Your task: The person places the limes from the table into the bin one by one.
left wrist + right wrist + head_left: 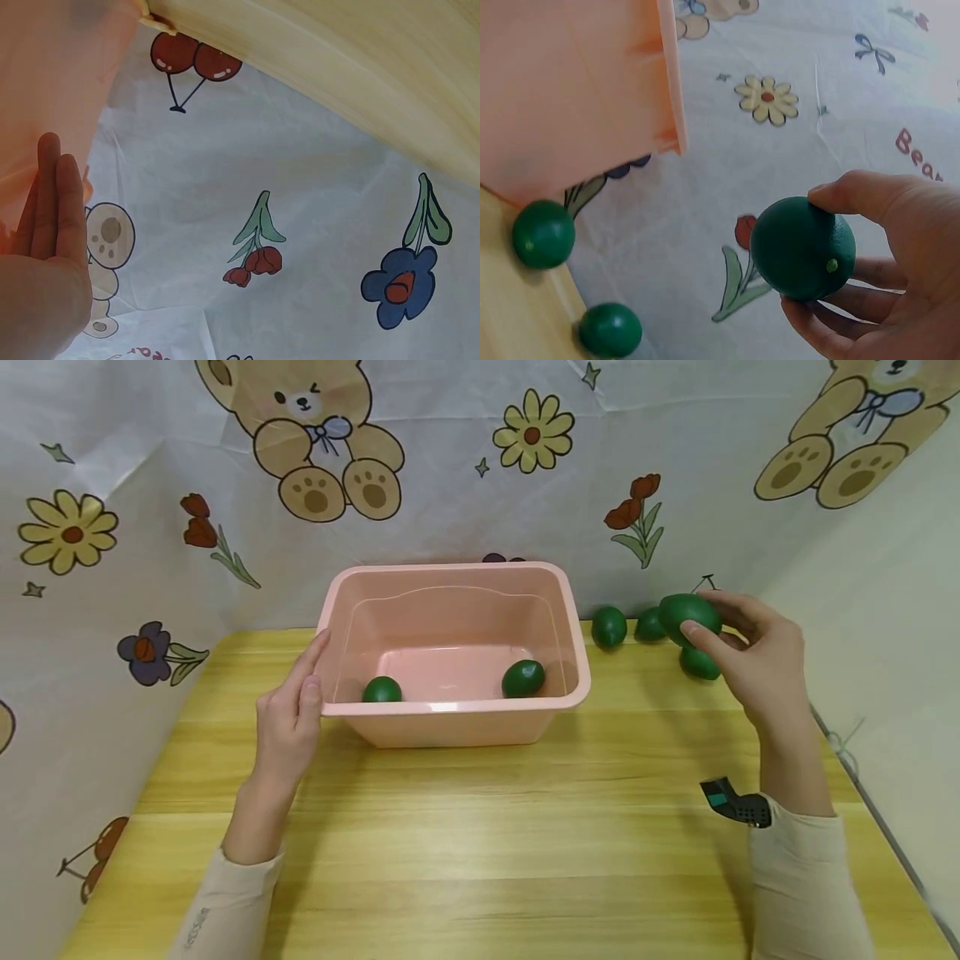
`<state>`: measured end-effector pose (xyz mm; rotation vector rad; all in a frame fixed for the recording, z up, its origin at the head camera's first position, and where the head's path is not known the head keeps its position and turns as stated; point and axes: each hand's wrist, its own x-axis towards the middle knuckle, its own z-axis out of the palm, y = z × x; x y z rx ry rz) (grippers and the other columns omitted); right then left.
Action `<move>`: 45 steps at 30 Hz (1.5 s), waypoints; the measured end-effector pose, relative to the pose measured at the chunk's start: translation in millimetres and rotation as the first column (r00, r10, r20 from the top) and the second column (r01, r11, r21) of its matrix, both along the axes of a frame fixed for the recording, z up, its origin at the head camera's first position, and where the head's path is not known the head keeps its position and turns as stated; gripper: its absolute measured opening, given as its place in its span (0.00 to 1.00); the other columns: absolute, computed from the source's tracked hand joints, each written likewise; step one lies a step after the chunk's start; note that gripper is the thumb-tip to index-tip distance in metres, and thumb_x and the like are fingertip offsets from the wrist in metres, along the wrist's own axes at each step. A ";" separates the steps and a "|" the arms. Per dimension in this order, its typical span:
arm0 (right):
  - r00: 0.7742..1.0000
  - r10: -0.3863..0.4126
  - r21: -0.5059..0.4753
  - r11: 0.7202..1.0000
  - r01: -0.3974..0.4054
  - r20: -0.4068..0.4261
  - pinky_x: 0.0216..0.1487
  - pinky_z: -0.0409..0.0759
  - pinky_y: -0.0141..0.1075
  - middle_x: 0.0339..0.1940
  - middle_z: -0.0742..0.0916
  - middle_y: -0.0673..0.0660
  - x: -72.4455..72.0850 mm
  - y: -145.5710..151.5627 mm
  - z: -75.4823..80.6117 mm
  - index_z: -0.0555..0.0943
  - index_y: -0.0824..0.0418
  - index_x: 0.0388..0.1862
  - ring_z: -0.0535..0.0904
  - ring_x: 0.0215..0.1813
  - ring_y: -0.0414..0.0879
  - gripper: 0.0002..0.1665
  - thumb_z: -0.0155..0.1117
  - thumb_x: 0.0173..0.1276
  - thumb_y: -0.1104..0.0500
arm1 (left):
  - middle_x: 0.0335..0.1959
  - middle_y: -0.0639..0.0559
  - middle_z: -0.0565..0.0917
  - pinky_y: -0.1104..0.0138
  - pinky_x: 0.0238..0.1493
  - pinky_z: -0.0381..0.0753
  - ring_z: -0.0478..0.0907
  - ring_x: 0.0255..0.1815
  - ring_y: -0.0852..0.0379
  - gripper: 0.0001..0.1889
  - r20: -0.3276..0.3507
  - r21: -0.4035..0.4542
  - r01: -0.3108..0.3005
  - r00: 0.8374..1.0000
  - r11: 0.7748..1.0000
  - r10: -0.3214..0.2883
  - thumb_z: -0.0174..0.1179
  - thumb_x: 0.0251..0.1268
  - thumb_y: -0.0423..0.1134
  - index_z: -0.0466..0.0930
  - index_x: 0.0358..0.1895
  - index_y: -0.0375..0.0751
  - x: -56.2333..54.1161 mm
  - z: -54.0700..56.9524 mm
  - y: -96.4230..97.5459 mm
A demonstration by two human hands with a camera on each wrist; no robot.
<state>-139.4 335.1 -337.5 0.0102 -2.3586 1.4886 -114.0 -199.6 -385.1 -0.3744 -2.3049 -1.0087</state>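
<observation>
My right hand (pixel 768 652) holds a smooth dark green avocado (pixel 688 617) between thumb and fingers, raised above the table's back right. The right wrist view shows the pale stem spot on this held avocado (pixel 801 249). Beneath and beside it are three more avocados: one near the bin (pixel 609 627), another partly covered behind the held one (pixel 649 625), and a third below it (pixel 700 663). My left hand (pixel 288 718) rests on the left side of a pink plastic bin (pixel 457 727), its fingers straight. Inside the bin lie two avocados, one left (pixel 382 690) and one right (pixel 523 678).
The bin stands at the back of a yellow wood-grain table (pixel 480 843). A white cloth (pixel 442 468) printed with bears and flowers hangs behind and to the left. At the right, the table edge meets a pale wall (pixel 900 677).
</observation>
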 end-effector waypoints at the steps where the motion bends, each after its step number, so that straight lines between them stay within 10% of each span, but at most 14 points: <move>1: 1.000 0.014 -0.011 1.000 -0.014 -0.007 0.54 0.78 0.18 0.61 0.86 0.48 2.1 -2.8 1.9 0.83 0.59 0.69 0.81 0.61 0.36 0.28 0.73 0.69 0.62 | 0.42 0.32 0.89 0.75 0.21 0.62 0.62 0.14 0.60 0.26 -0.001 0.000 0.005 1.000 1.000 -0.005 0.44 0.80 0.40 0.75 0.76 0.51 -0.8 -0.4 1.0; 5: 0.997 0.076 -0.026 0.997 -0.076 -0.022 0.55 0.79 0.20 0.62 0.85 0.50 8.9 -18.0 8.1 0.82 0.60 0.69 0.81 0.62 0.38 0.29 0.73 0.69 0.65 | 0.31 0.33 0.85 0.71 0.18 0.59 0.57 0.12 0.61 0.26 0.004 -0.002 0.015 1.000 1.000 -0.015 0.44 0.80 0.41 0.76 0.76 0.50 -2.0 -1.7 3.8; 27: 0.963 0.254 -0.008 0.967 -0.255 -0.096 0.62 0.80 0.29 0.60 0.88 0.56 3.9 -124.3 29.2 0.84 0.57 0.66 0.83 0.59 0.42 0.28 0.76 0.67 0.61 | 0.66 0.36 0.81 0.81 0.33 0.69 0.78 0.24 0.46 0.26 0.002 -0.009 -0.011 1.000 1.000 0.011 0.44 0.80 0.39 0.75 0.76 0.48 0.3 -0.5 1.3; 45: 0.972 0.216 0.008 0.976 -0.217 -0.094 0.69 0.79 0.38 0.63 0.87 0.59 -4.7 -115.9 26.3 0.84 0.62 0.65 0.82 0.66 0.49 0.25 0.73 0.71 0.60 | 0.61 0.31 0.85 0.76 0.24 0.66 0.68 0.16 0.53 0.26 -0.007 -0.010 -0.004 1.000 1.000 0.004 0.44 0.80 0.38 0.75 0.76 0.48 0.5 0.5 2.0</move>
